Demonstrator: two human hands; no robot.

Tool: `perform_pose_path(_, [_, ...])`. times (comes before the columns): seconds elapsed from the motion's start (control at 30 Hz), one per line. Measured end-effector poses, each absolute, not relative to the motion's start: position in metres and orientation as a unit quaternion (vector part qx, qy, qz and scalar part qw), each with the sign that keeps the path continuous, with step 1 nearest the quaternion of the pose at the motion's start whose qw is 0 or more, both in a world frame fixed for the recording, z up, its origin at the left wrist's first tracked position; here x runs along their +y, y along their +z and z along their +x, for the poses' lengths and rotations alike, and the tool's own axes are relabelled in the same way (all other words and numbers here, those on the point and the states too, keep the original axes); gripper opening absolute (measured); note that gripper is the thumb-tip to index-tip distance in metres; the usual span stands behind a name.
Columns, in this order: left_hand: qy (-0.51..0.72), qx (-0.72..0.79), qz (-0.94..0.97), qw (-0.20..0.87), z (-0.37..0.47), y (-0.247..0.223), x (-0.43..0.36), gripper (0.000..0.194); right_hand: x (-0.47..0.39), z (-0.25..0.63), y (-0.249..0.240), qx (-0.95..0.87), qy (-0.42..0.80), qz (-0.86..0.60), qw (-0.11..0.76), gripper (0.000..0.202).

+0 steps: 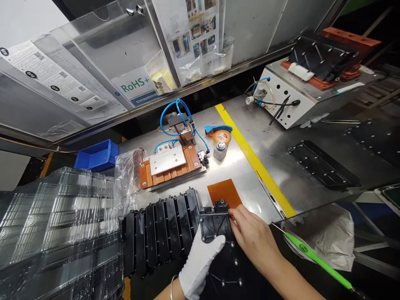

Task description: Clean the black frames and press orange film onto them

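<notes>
At the near edge of the steel bench (250, 179), our gloved left hand (200, 258) clasps a black cover (215, 223), thumb pressed on its face. Bare right hand (254, 233), fingers bent, at the cover's upper right edge, beside an amber sheet (224, 191); whether it pinches, we cannot tell.
</notes>
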State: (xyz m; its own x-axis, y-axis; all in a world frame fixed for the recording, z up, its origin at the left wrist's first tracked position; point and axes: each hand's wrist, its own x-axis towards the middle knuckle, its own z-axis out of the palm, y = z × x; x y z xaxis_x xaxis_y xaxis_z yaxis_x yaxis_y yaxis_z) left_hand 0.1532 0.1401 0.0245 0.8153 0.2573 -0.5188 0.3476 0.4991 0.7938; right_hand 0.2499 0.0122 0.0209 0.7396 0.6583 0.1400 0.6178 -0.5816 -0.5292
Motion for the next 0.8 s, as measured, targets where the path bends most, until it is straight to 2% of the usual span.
perform_pose_path(0.27, [-0.051, 0.314, 0.464, 0.827, 0.154, 0.027, 0.147, 0.052, 0.008, 0.247, 0.023, -0.37, 0.087, -0.875, 0.299, 0.029])
perform_pose_path(0.43, [-0.065, 0.372, 0.403, 0.834, 0.148, 0.017, 0.154, 0.048, 0.009, 0.251, 0.025, -0.414, 0.018, -0.874, 0.252, 0.033])
perform_pose_path(0.63, [-0.075, 0.405, 0.429, 0.804, 0.117, -0.004, 0.168, 0.039, 0.03, 0.245, 0.028, -0.417, -0.001, -0.857, 0.302, 0.023])
perform_pose_path(0.8, [-0.088, 0.413, 0.474, 0.773, 0.072, -0.024, 0.187, 0.048, 0.04, 0.237, 0.033, -0.416, 0.03, -0.844, 0.337, 0.027])
